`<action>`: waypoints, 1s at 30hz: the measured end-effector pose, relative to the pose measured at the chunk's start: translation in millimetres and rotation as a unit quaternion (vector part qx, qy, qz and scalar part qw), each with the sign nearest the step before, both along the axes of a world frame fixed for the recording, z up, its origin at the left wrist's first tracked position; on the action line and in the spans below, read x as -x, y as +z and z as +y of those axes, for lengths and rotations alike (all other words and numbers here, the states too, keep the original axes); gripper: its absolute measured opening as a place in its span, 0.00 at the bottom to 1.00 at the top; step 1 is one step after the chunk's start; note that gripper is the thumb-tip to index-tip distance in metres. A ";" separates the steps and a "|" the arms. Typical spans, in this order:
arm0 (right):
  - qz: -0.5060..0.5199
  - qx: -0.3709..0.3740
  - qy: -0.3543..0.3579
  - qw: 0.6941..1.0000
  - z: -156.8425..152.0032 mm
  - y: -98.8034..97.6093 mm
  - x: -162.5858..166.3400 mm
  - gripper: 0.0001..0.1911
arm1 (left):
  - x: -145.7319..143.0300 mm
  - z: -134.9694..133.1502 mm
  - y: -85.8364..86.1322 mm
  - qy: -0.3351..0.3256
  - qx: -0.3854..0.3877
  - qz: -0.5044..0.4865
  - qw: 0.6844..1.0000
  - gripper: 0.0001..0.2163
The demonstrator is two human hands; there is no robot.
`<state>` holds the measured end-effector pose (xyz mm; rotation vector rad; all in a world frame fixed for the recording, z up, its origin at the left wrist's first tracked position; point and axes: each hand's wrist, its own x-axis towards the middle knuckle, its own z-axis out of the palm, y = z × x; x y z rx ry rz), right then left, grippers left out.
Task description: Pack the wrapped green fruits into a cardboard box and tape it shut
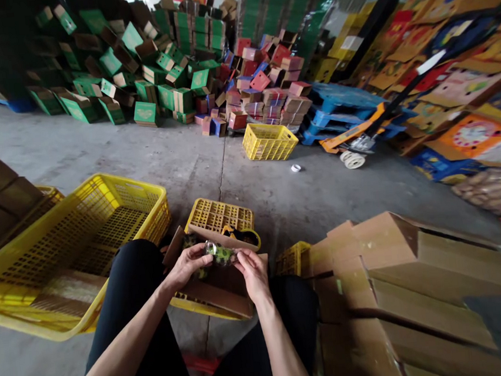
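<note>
I see both my hands closed on one small green packet, left hand and right hand pinching its ends above an open brown box on my lap. The big yellow crate at my left holds cardboard scraps. On the concrete floor I count at least four yellow crates, with green cartons heaped behind.

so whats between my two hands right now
A green packet, pinched at each end by the left hand and right hand, above a brown cardboard box; head view.
</note>
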<state>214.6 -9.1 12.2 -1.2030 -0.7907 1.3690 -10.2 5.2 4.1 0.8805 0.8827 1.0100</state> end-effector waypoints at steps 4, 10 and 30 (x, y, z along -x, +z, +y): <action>-0.032 -0.029 0.018 0.999 0.5 1.1 1.4 0.19 | 0.3 1.1 -5.3 0.040 0.025 -0.011 0.999 0.25; -0.071 -0.042 0.055 0.995 -0.2 9.5 4.6 0.19 | 0.5 1.3 -8.4 0.058 0.030 -0.029 0.997 0.27; 0.031 0.021 0.008 0.999 4.0 3.5 11.3 0.20 | 0.1 5.6 -5.9 0.102 0.033 -0.041 0.993 0.28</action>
